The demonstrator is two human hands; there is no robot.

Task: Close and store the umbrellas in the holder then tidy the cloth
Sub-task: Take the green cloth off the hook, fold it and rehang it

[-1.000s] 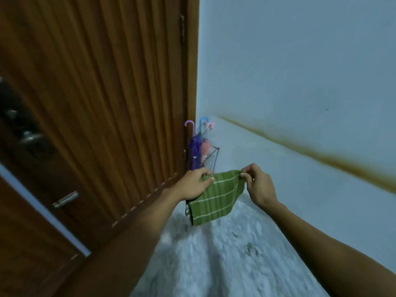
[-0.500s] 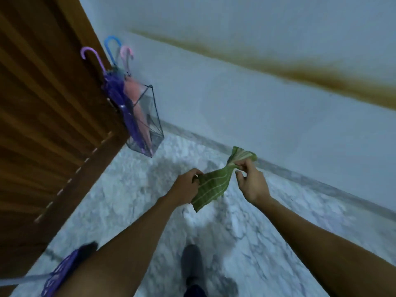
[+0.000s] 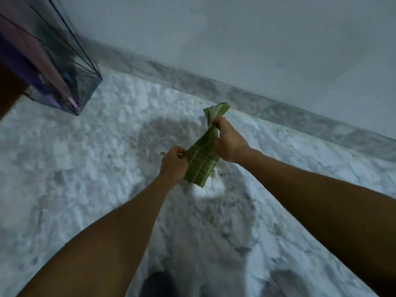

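A green cloth with thin white stripes [image 3: 202,159] hangs bunched into a narrow folded strip above the marble floor. My left hand [image 3: 173,163] pinches its lower left edge. My right hand [image 3: 228,140] grips it higher up, and a short end of the cloth sticks out past those fingers. At the top left stands the clear, dark-framed umbrella holder [image 3: 85,82]. Inside it lean closed umbrellas: a pink one [image 3: 46,63] and a purple one [image 3: 15,58]. Their handles are out of view.
The white and grey marble floor [image 3: 85,179] spreads under my arms. A pale wall with a grey marble skirting [image 3: 267,103] runs across the back. The brown door edge [image 3: 8,97] shows at the far left. A dark shoe tip [image 3: 158,284] sits at the bottom.
My view has tipped down and closer to the floor, so the door and the umbrella handles have left the frame. The cloth has gone from a spread panel to a narrow bunched strip between my hands.
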